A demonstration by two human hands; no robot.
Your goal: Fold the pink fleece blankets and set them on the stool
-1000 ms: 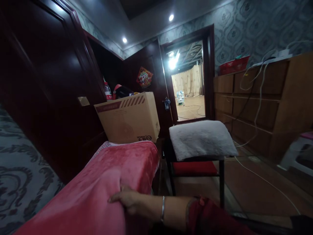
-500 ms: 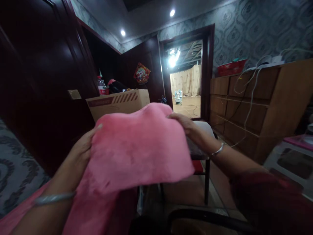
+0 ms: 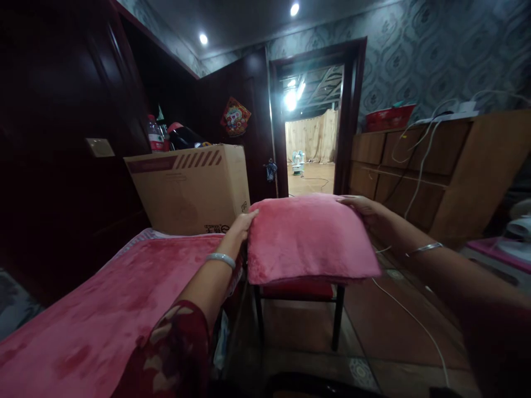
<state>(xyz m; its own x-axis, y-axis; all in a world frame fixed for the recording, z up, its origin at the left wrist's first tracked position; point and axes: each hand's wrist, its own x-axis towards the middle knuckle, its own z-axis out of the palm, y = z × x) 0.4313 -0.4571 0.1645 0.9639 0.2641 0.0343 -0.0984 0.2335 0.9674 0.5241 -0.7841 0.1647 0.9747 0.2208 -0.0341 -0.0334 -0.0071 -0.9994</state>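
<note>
A folded pink blanket [image 3: 309, 237] lies flat on top of a black-framed stool [image 3: 298, 298] with a red seat, just right of the bed. My left hand [image 3: 244, 222] holds its far left corner, fingers closed on the edge. My right hand [image 3: 367, 210] grips the far right corner in the same way. Both wrists carry silver bangles. A red-pink bed cover [image 3: 108, 304] spreads over the bed on the left.
A cardboard box [image 3: 191, 188] with bottles and bags stands at the bed's far end against dark wooden wardrobes. A wooden dresser [image 3: 435, 166] with white cables lines the right wall. A white cable [image 3: 415, 326] runs across the tiled floor. An open doorway [image 3: 311, 143] lies ahead.
The pink blanket, held up in front of me half a second ago, now lies on the stool over the white cushion. Both hands still hold its far corners.
</note>
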